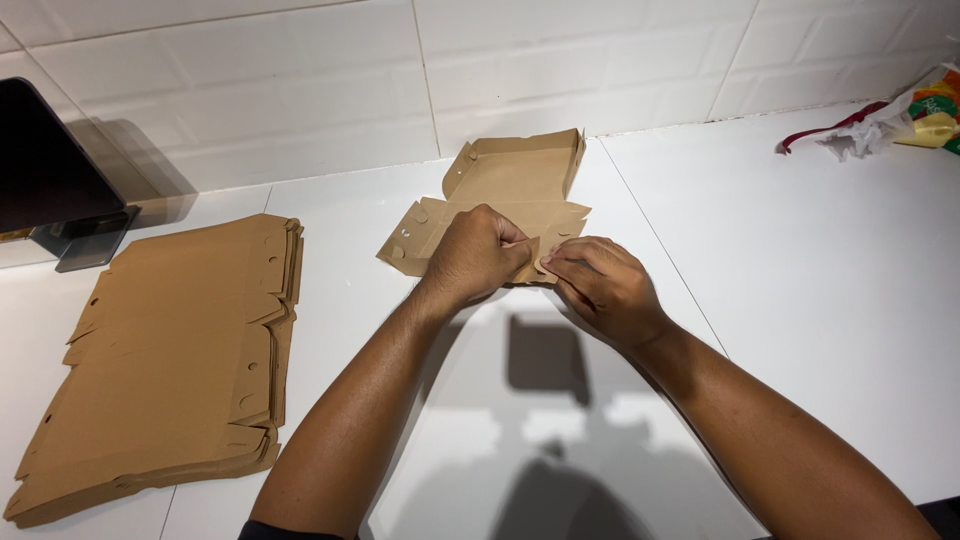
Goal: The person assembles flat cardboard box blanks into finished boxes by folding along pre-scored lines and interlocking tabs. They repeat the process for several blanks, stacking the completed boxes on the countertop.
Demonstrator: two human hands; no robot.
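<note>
— Inspector: Packaging on the counter?
— Assistant: One brown cardboard box (505, 205), partly folded, centre near the wall. A stack of flat brown box blanks (165, 365) at left. A crumpled multicoloured wrapper (915, 115) far right.
— Inspector: Screens?
— Assistant: One dark screen (45, 160), far left, on a stand.

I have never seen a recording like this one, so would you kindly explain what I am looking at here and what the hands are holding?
There is no machine here: a person works with two bare hands, and the single picture comes from a camera worn on that person's head, looking down at a white counter set against a white tiled wall.

The left hand and right hand both pinch the near edge of a partly folded brown cardboard box, whose far walls already stand up.

To the left lies a stack of flat cardboard blanks of the same brown. Behind it stands a dark screen on a stand. At the far right lies a crumpled plastic bag.
</note>
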